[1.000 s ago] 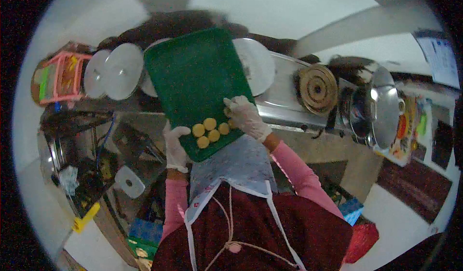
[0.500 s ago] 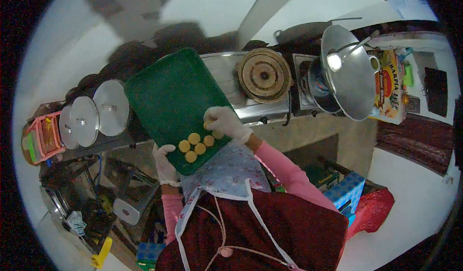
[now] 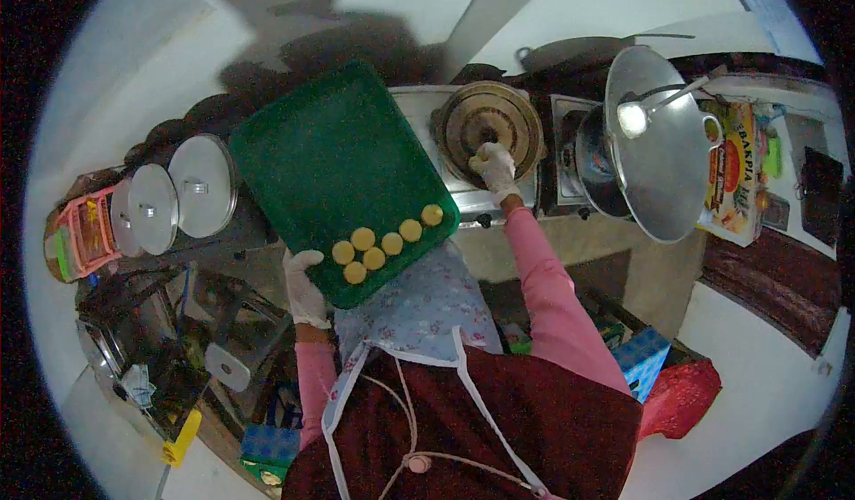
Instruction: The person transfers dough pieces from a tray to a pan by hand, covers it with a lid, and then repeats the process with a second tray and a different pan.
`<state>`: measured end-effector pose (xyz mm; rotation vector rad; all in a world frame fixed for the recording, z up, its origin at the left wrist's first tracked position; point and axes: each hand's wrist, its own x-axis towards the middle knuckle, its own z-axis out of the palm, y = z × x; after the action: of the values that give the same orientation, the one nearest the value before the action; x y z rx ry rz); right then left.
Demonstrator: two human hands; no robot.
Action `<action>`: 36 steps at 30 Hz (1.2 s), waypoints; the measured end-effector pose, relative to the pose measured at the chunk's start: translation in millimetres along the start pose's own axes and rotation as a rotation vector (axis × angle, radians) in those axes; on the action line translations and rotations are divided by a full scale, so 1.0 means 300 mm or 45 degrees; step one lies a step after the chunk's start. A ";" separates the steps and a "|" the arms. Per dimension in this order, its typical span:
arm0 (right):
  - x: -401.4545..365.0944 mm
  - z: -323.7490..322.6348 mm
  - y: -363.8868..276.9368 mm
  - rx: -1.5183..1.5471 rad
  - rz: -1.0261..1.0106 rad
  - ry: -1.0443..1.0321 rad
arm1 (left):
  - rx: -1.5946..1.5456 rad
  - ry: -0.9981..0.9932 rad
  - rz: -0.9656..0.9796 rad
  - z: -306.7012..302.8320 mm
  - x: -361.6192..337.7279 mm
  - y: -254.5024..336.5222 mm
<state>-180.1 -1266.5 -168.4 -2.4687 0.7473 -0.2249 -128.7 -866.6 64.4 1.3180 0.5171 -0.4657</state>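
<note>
My gloved left hand [image 3: 305, 291] grips the lower left edge of a green tray [image 3: 329, 153], thumb over the rim. Several round, pale yellow pieces [image 3: 363, 239] lie along the tray's near edge. My right hand [image 3: 495, 167], also gloved, is closed at the middle of a round brown lid [image 3: 470, 117] on the stove [image 3: 472, 199]; its fingers are around the lid's knob, which they mostly hide.
A large metal wok [image 3: 663, 162] with a ladle [image 3: 663, 105] stands tilted at the right, beside a printed box [image 3: 735, 175]. Metal lids [image 3: 201, 188] and a pink basket [image 3: 89, 231] are at the left. Below the right arm is a blue box [image 3: 643, 357].
My right hand has left the tray and moved right to the lid. Another round piece shows near the tray's right corner. The left hand still holds the tray.
</note>
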 end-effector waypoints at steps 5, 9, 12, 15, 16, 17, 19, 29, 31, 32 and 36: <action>-0.013 0.001 -0.030 -0.318 -0.134 -0.107 | -0.139 0.017 -0.086 -0.014 0.058 -0.041; 0.003 0.002 -0.070 -0.472 -0.060 -0.102 | 0.180 -0.056 0.224 -0.038 0.092 -0.069; 0.016 -0.294 -0.464 -0.218 -0.452 0.086 | 0.189 -0.027 0.249 0.053 0.072 0.009; -0.103 -0.234 -0.642 0.131 -0.833 -0.238 | -0.152 -0.041 -0.030 0.149 0.050 0.072; -0.151 -0.188 -0.689 0.206 -0.856 -0.280 | -0.149 -0.057 -0.024 0.163 0.046 0.080; -0.190 -0.152 -0.726 0.284 -0.879 -0.324 | -0.145 -0.074 -0.018 0.177 0.041 0.089; -0.235 -0.135 -0.762 0.304 -0.720 -0.500 | -0.082 -0.083 0.025 0.185 0.028 0.099; -0.255 -0.149 -0.798 0.543 -0.382 -0.745 | 0.875 -0.168 0.774 -0.071 0.146 -0.186; -0.239 -0.171 -0.800 0.630 -0.367 -0.779 | 0.748 -0.156 0.630 -0.058 0.132 -0.174; -0.228 -0.181 -0.797 0.676 -0.359 -0.797 | 0.609 -0.144 0.513 -0.052 0.125 -0.169; -0.071 -0.270 -0.660 1.110 -0.066 -0.642 | 0.041 -0.100 0.074 0.063 0.005 0.008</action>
<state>-130.6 -1153.5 7.7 -1.6036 0.2678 0.0572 -124.2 -884.7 68.6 1.3365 0.4066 -0.4774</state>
